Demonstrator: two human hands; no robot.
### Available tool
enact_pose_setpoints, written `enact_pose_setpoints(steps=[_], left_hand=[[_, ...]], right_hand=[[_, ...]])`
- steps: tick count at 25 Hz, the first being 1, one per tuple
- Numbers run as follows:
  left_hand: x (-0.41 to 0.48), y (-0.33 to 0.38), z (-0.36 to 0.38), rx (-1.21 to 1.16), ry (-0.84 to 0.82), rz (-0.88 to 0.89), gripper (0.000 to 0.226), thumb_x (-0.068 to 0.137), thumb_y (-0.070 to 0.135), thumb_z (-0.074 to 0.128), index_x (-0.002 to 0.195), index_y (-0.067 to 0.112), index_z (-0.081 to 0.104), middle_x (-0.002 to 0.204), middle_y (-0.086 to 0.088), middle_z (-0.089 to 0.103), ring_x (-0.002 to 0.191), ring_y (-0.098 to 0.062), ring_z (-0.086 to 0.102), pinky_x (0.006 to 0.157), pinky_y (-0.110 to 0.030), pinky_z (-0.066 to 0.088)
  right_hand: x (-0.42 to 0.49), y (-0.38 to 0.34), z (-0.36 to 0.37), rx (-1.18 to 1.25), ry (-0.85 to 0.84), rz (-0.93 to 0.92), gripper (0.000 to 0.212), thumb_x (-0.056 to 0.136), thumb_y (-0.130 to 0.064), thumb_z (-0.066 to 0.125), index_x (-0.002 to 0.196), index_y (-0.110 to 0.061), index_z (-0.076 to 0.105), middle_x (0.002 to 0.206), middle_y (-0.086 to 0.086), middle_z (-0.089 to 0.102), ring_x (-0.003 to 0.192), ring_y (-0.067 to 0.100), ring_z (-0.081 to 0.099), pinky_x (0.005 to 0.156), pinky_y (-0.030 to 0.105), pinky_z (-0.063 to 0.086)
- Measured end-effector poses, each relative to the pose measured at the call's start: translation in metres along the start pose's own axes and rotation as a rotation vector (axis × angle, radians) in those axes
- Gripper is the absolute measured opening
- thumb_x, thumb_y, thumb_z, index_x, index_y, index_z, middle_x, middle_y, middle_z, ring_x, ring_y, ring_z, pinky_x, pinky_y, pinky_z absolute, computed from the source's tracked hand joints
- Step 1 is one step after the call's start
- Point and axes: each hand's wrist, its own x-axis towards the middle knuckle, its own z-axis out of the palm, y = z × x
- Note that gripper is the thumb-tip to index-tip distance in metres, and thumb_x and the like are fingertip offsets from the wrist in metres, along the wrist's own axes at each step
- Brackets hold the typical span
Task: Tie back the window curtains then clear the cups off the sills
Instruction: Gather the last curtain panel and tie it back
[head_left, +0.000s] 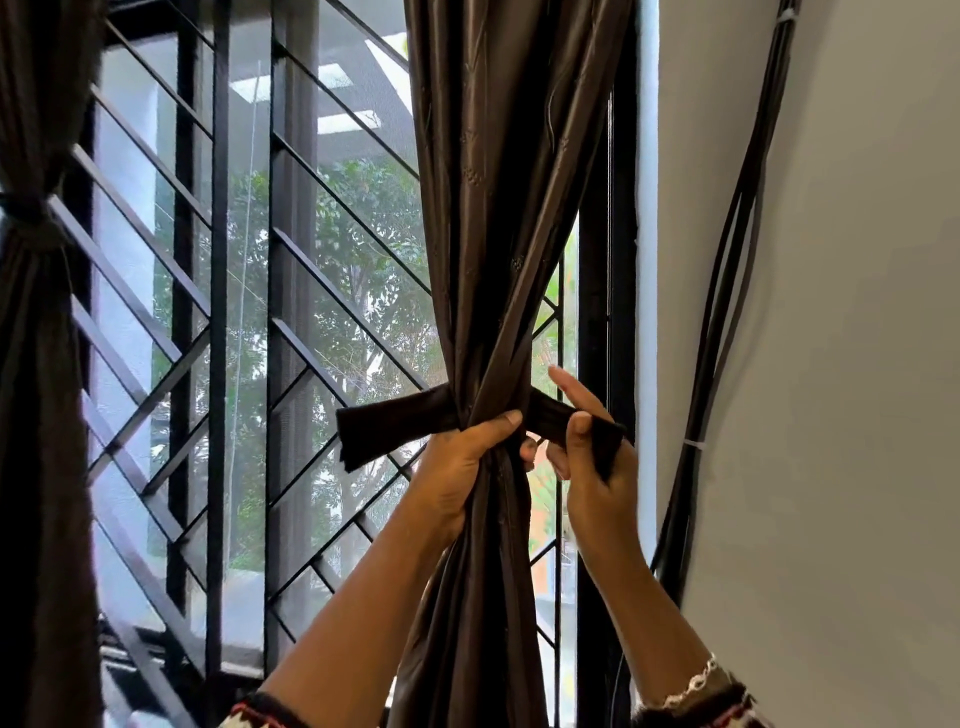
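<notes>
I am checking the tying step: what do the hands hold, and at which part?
Left hand grips the curtain at its gathered waist; right hand pinches the tie at its right end.

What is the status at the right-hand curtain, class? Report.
Left hand grips the bunched curtain. Right hand pinches the tie-back strap, ends not yet joined. Nothing in the way.

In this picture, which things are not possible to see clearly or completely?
1. Head view: the band passes behind the right curtain; the fabric hides its middle.
2. Fingers of the left hand gripping that curtain: mostly wrapped behind it.
3. The left curtain: cut by the frame's edge, its tie too dark.
4. No sills or cups in view.
</notes>
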Motion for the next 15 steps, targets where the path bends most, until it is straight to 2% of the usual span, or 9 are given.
enact_pose_setpoints(steps=[3, 6, 8, 9, 11, 12, 13, 14, 15], left_hand=[[0.003, -0.006, -0.001, 0.077, 0.098, 0.187, 0.007, 0.089, -0.002, 0.05, 0.091, 0.004, 0.052, 0.053, -0.006, 0.055, 0.044, -0.017, 0.055, 0.046, -0.025, 0.047], [-0.001, -0.013, 0.006, 0.216, 0.167, 0.339, 0.011, 0.09, -0.003, 0.049, 0.097, 0.005, 0.047, 0.053, 0.001, 0.061, 0.047, -0.009, 0.059, 0.049, -0.023, 0.048], [-0.003, -0.02, 0.009, 0.337, 0.222, 0.461, 0.024, 0.089, 0.0, 0.053, 0.106, 0.015, 0.047, 0.069, 0.007, 0.065, 0.056, 0.0, 0.062, 0.055, -0.016, 0.05], [-0.004, -0.024, 0.009, 0.417, 0.247, 0.542, 0.034, 0.087, 0.004, 0.053, 0.112, 0.026, 0.046, 0.083, 0.009, 0.064, 0.067, 0.002, 0.064, 0.062, -0.015, 0.051], [-0.004, -0.031, 0.004, 0.579, 0.274, 0.665, 0.063, 0.082, 0.006, 0.047, 0.122, 0.053, 0.035, 0.11, 0.005, 0.059, 0.097, -0.007, 0.062, 0.083, -0.026, 0.051], [-0.003, -0.034, 0.0, 0.617, 0.268, 0.704, 0.073, 0.081, 0.005, 0.046, 0.128, 0.058, 0.027, 0.12, 0.005, 0.056, 0.106, -0.012, 0.059, 0.089, -0.031, 0.05], [-0.002, -0.037, -0.002, 0.617, 0.236, 0.734, 0.077, 0.082, 0.004, 0.045, 0.137, 0.051, 0.018, 0.126, 0.011, 0.054, 0.111, -0.011, 0.057, 0.091, -0.03, 0.049], [-0.001, -0.04, -0.004, 0.602, 0.183, 0.757, 0.074, 0.084, 0.004, 0.045, 0.142, 0.037, 0.012, 0.13, 0.017, 0.052, 0.114, -0.005, 0.055, 0.092, -0.023, 0.047], [-0.001, -0.043, -0.006, 0.601, 0.137, 0.776, 0.068, 0.086, 0.006, 0.045, 0.143, 0.023, 0.013, 0.136, 0.017, 0.047, 0.119, 0.001, 0.05, 0.093, -0.017, 0.044]], right_hand=[[0.002, -0.01, 0.0, 0.128, 0.089, -0.002, 0.032, 0.085, -0.047, 0.044, 0.089, -0.034, 0.072, 0.066, -0.013, 0.062, 0.045, 0.001, 0.039, 0.048, 0.011, 0.037], [0.004, -0.024, 0.001, 0.209, 0.104, 0.055, 0.035, 0.085, -0.037, 0.04, 0.076, -0.028, 0.072, 0.058, -0.007, 0.061, 0.046, 0.004, 0.047, 0.054, 0.014, 0.045], [0.006, -0.025, 0.003, 0.271, 0.069, 0.08, 0.035, 0.085, -0.037, 0.04, 0.085, -0.017, 0.069, 0.058, -0.002, 0.062, 0.053, 0.008, 0.056, 0.061, 0.017, 0.049], [0.007, -0.027, 0.005, 0.301, 0.035, 0.087, 0.036, 0.084, -0.039, 0.041, 0.091, -0.014, 0.066, 0.063, -0.001, 0.066, 0.059, 0.011, 0.061, 0.063, 0.019, 0.05], [0.008, -0.028, 0.007, 0.33, -0.073, 0.09, 0.039, 0.082, -0.042, 0.046, 0.101, -0.012, 0.062, 0.084, 0.004, 0.073, 0.072, 0.014, 0.065, 0.066, 0.02, 0.05], [0.008, -0.027, 0.008, 0.325, -0.136, 0.081, 0.035, 0.083, -0.037, 0.051, 0.106, -0.012, 0.061, 0.097, 0.005, 0.073, 0.077, 0.014, 0.065, 0.068, 0.019, 0.05], [0.008, -0.027, 0.009, 0.321, -0.202, 0.069, 0.029, 0.086, -0.025, 0.057, 0.111, -0.011, 0.059, 0.108, 0.005, 0.07, 0.084, 0.014, 0.066, 0.073, 0.019, 0.05], [0.008, -0.026, 0.009, 0.314, -0.262, 0.057, 0.033, 0.085, -0.008, 0.059, 0.117, -0.01, 0.056, 0.116, 0.004, 0.067, 0.095, 0.015, 0.065, 0.079, 0.019, 0.05], [0.008, -0.023, 0.008, 0.303, -0.317, 0.05, 0.048, 0.078, 0.009, 0.055, 0.123, -0.01, 0.052, 0.122, 0.002, 0.063, 0.109, 0.016, 0.062, 0.087, 0.022, 0.049]])
